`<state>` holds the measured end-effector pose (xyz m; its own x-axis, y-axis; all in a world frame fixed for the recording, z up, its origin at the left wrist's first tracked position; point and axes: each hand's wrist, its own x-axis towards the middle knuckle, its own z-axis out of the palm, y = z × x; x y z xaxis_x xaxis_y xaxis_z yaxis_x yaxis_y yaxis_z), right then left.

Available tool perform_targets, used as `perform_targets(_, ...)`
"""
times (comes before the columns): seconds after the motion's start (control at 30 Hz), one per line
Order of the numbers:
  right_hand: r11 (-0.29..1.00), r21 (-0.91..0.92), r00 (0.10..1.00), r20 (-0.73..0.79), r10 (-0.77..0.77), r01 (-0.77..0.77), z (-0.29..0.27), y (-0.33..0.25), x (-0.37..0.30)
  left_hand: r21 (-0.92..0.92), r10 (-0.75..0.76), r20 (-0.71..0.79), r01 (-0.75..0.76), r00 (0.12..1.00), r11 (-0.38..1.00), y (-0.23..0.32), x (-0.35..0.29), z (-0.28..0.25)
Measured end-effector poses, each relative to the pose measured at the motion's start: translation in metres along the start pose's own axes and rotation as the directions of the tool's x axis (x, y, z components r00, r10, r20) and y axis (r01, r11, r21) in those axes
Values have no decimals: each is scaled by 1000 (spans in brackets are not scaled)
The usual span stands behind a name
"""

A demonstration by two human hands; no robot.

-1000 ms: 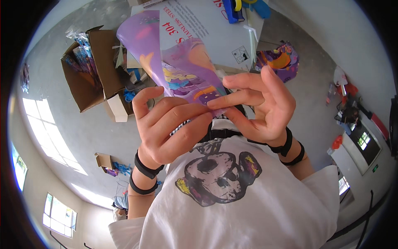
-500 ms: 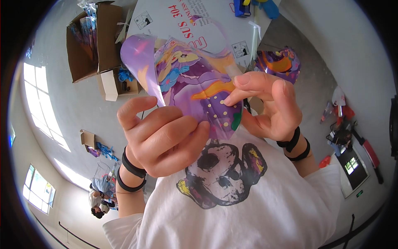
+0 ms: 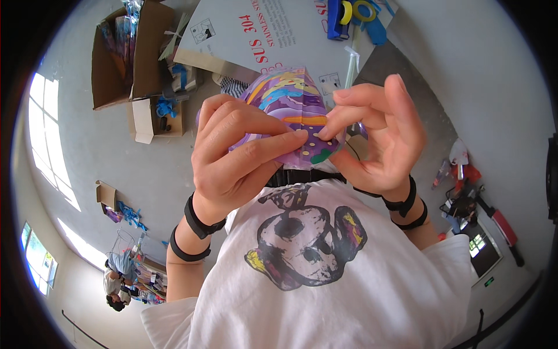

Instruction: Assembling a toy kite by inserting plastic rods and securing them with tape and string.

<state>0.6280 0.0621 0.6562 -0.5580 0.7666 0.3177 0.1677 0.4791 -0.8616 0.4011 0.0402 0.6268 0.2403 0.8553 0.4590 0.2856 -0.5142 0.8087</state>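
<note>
- Purple plastic sheet (image 3: 285, 96) is up by our white shirt (image 3: 302, 302), between our hands.
- Our left hand (image 3: 232, 151) pinches its near edge; squeezing too hard could make a crease.
- Our right hand (image 3: 378, 136) pinches its right side with just the fingertips; if they slip, the sheet could spring open.
- Past it is the table (image 3: 224, 29); pushing that way could bump the sheet on its edge.
- Below is the floor (image 3: 174, 192); letting go could drop the sheet there.
</note>
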Motion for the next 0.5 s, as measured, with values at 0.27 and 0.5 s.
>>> perform_targets(0.27,799,550,949,-36,313,-242,-9,0,15,-28,-19,-2,19,1000,999,3,8,-1)
perform_targets(0.5,857,431,951,13,308,-283,-5,-2,26,-105,-81,-32,78,996,991,1,19,-2)
